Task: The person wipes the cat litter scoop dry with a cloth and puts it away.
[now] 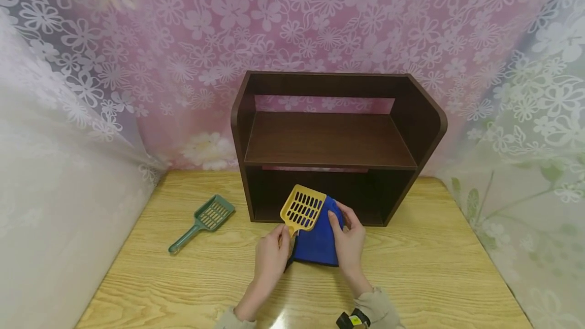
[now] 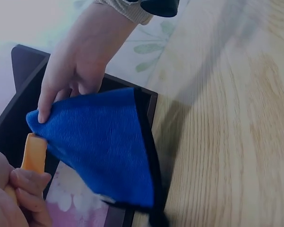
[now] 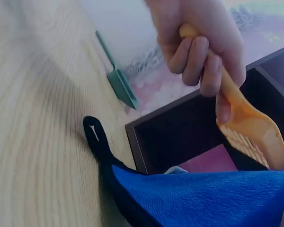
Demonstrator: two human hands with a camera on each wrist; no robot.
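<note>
Holds the yellow scoop (image 1: 302, 209) by its handle in the left hand (image 1: 272, 253), slotted pan toward one o'clock, apparently to leave it clear of the fingers. Grips the blue cloth (image 1: 317, 242) with the right hand (image 1: 349, 240), from three to five o'clock of the pan, seemingly near its top for control. Farther out, at one o'clock, shows the dark shelf (image 1: 331, 138); at nine, the green scoop (image 1: 201, 224) on the wooden table (image 1: 434, 268), handle toward eight. Cannot tell any cloth-to-pan contact for certain; in the head view, loses most of the yellow handle beneath the left hand.
</note>
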